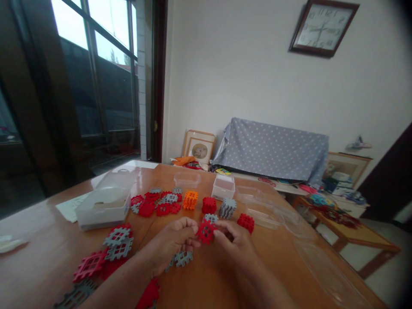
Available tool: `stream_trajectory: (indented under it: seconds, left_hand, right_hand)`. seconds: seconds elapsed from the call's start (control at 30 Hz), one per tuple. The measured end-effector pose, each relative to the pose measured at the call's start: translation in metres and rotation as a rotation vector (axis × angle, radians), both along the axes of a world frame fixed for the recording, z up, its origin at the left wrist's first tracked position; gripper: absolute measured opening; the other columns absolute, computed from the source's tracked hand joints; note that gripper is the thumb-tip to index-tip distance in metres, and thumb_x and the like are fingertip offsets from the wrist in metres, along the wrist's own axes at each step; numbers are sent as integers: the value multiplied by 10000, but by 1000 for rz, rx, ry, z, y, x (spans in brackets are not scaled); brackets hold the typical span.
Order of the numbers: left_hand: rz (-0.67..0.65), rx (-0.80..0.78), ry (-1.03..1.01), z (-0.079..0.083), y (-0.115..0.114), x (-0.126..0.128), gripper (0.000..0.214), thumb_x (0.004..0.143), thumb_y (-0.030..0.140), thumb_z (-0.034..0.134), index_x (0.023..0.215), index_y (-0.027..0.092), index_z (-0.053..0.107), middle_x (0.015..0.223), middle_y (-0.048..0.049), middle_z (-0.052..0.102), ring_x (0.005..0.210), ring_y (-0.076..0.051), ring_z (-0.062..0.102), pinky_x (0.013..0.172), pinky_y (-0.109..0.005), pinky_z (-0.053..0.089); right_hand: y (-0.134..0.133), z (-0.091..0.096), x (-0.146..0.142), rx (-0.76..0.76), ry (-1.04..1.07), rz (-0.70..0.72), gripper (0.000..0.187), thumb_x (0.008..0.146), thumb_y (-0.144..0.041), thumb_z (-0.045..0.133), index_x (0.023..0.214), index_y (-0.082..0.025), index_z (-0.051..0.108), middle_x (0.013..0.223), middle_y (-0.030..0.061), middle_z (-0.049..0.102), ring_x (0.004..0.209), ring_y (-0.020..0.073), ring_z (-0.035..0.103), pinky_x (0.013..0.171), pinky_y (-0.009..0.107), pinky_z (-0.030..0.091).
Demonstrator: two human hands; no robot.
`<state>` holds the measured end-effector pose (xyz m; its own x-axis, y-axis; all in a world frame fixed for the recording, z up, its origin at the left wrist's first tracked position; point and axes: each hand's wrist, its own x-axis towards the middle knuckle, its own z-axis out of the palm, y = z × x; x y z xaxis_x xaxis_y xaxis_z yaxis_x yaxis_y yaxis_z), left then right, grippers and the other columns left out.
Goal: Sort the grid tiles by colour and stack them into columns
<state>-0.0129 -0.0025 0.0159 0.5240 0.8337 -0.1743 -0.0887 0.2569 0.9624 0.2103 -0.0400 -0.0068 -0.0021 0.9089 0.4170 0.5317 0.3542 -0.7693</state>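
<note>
Now both hands meet on one red tile

And it's a two-handed pinch at the centre of the lower frame: the red tile (206, 231) sits between the fingertips, the left hand (180, 234) at its left edge, the right hand (234, 238) at its right. Narrow grip on both sides, fingers curled, nothing spread wide! Whether a second piece hides behind it, I can't tell.

The step in hand looks like fine handling of a single piece; the next move, I'd judge, calls for light fingertip pressure and care with those notched edges.

Look at the pose: the left forearm slants up from the bottom left, the right from the bottom right, thumbs turned inward towards each other, the hands over the table (267, 266).

Further out, a grey tile (211, 217) shows just above the red one, and grey pieces (184, 258) lie just below the left hand. Beyond, around mid-frame, stand the orange stack (190, 200) and the grey stack (228, 208), with a loose pile (146, 208) to their left. Clear tubs (262, 214) spread off to the right.
</note>
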Motion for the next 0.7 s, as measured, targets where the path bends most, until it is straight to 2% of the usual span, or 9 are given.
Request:
stream_trajectory:
  seconds: [0.07, 0.17, 0.23, 0.33, 0.4, 0.5, 0.6, 0.7]
  left_hand:
    - [6, -16, -32, -1, 2, -2, 291, 823, 400, 691, 974, 188, 560, 943, -57, 715, 800, -156, 672, 732, -268, 464]
    - [25, -27, -42, -4, 5, -2, 306, 805, 387, 703, 981, 184, 557, 970, -74, 716, 830, -168, 671, 767, -291, 485]
    - [55, 31, 25, -7, 6, 0, 267, 823, 391, 669, 956, 186, 561, 960, -64, 708, 842, -170, 663, 768, -292, 486]
    - [46, 289, 223, -12, 5, 5, 207, 852, 386, 619, 925, 195, 589, 868, -23, 684, 798, -166, 634, 700, -264, 457]
    - [-29, 484, 336, -15, 0, 8, 191, 856, 376, 612, 932, 201, 625, 840, -9, 676, 784, -169, 621, 682, -259, 443]
    - [-171, 618, 442, -14, -11, 10, 205, 854, 354, 611, 995, 219, 673, 926, -19, 707, 856, -189, 641, 744, -272, 457]
    - [-279, 656, 548, -7, -20, 9, 279, 810, 326, 658, 1072, 236, 687, 1008, -24, 719, 923, -211, 652, 783, -287, 463]
    - [-383, 697, 611, -2, -24, 8, 320, 755, 327, 722, 1066, 254, 697, 1055, -14, 714, 982, -227, 640, 814, -296, 460]
  right_hand:
    - [1, 4, 16, -49, 93, -49, 288, 895, -445, 591, 968, -207, 736, 783, 27, 692, 680, 172, 611, 633, 284, 480]
    - [3, 7, 34, -128, 230, -131, 380, 880, -541, 575, 939, -189, 705, 661, -13, 623, 520, 136, 527, 507, 256, 410]
    - [4, 8, 38, -144, 244, -149, 385, 877, -557, 567, 890, -189, 679, 632, -35, 577, 490, 124, 487, 484, 247, 376]
    - [3, 9, 36, -137, 208, -146, 342, 898, -518, 546, 808, -199, 631, 634, -48, 541, 518, 119, 468, 513, 247, 365]
    - [0, 11, 33, -150, 191, -126, 313, 905, -479, 544, 767, -205, 605, 631, -52, 529, 535, 118, 461, 536, 247, 363]
    - [-9, 15, 32, -224, 102, -11, 269, 882, -415, 594, 720, -200, 593, 646, -44, 542, 592, 121, 481, 569, 241, 361]
    - [-19, 17, 29, -421, -129, 183, 210, 778, -393, 726, 823, -201, 652, 733, -31, 609, 658, 127, 520, 577, 229, 355]
    - [-24, 14, 21, -588, -382, 268, 421, 615, -447, 850, 932, -227, 681, 811, -32, 655, 675, 129, 543, 555, 221, 328]
